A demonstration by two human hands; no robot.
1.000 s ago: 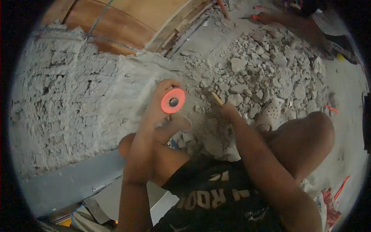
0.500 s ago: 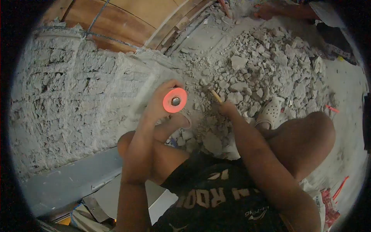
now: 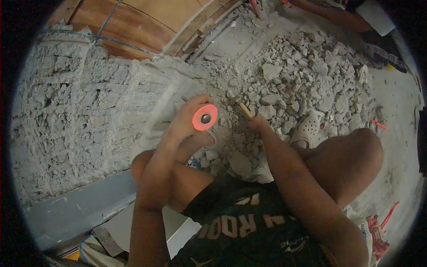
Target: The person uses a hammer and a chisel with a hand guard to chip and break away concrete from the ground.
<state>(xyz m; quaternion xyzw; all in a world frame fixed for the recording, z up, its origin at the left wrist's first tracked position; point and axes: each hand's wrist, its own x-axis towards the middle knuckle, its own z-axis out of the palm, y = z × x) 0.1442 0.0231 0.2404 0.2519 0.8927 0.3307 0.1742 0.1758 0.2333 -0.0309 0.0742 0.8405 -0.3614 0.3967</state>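
Near the middle: one left hand (image 3: pixel 184 116) at 10 o'clock, one right hand (image 3: pixel 256 123) between 2 and 3, one chisel (image 3: pixel 205 119), one hammer (image 3: pixel 244 110). Two shoes (image 3: pixel 306 129), at 3 and, partly hidden, 6. One big heap (image 3: pixel 327 73) at 2, too many stones (image 3: pixel 271 71) to count. Two thin bars (image 3: pixel 109 20) between 10 and 11. One other person (image 3: pixel 336 17) between 1 and 2.
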